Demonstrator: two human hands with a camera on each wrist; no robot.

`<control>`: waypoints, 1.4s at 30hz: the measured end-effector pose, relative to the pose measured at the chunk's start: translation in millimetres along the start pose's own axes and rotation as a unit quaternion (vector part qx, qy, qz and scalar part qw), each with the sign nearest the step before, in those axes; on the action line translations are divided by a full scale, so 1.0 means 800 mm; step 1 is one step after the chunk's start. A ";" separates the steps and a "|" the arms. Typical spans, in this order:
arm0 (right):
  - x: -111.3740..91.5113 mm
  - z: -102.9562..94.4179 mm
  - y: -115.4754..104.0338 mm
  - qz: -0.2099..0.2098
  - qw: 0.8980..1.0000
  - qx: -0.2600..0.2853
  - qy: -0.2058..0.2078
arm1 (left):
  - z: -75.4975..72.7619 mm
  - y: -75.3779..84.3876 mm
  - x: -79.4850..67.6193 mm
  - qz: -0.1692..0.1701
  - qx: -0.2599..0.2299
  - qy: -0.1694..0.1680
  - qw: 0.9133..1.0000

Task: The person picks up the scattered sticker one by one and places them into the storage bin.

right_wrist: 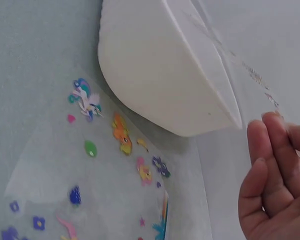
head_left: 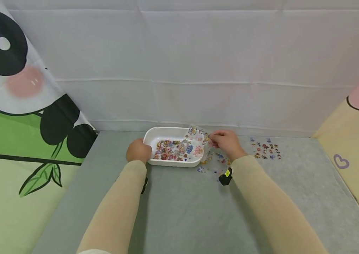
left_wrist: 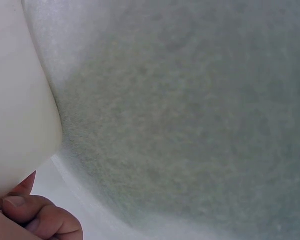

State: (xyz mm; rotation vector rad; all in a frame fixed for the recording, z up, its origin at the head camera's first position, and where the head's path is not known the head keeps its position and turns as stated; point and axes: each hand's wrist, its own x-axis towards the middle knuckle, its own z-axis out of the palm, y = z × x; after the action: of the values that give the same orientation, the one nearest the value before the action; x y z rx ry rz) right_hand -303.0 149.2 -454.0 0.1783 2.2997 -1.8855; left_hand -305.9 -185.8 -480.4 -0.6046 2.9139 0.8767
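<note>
A white rounded tray (head_left: 171, 163) stands on the table, with colourful sticker sheets (head_left: 166, 150) inside it. My left hand (head_left: 138, 151) grips the tray's left end; in the left wrist view curled fingers (left_wrist: 52, 220) hold its edge. Between thumb and fingers, my right hand (head_left: 228, 144) pinches the edge of a clear sticker sheet (head_left: 195, 139), which slants over the tray's right end. The right wrist view shows that sheet almost edge-on, above the tray wall (right_wrist: 155, 75). Whether its far end touches the sheets inside cannot be told.
Flat on the table beneath my right wrist lies another clear sticker sheet (right_wrist: 95, 170), close to the tray's right end. A further sheet of small stickers (head_left: 266, 151) lies to the right. A white cloth (head_left: 179, 63) hangs behind the grey table (head_left: 179, 211); printed cloths flank both sides.
</note>
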 end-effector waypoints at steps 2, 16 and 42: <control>0.001 0.008 -0.001 -0.002 1.000 -0.004 0.006 | 0.000 -0.001 0.000 0.000 0.002 0.002 1.000; 0.000 0.061 -0.010 -0.022 0.998 -0.045 0.036 | -0.003 -0.004 0.002 0.001 0.004 0.004 1.000; -0.002 0.088 -0.009 -0.113 0.975 -0.188 0.012 | -0.004 -0.001 0.001 -0.002 0.000 0.001 1.000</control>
State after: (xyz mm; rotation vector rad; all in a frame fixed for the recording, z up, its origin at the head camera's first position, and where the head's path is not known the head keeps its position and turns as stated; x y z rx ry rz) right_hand -299.1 79.1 -460.1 -0.1150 2.7382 -1.4951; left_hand -305.8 -188.5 -477.9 -0.6103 2.9142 0.8770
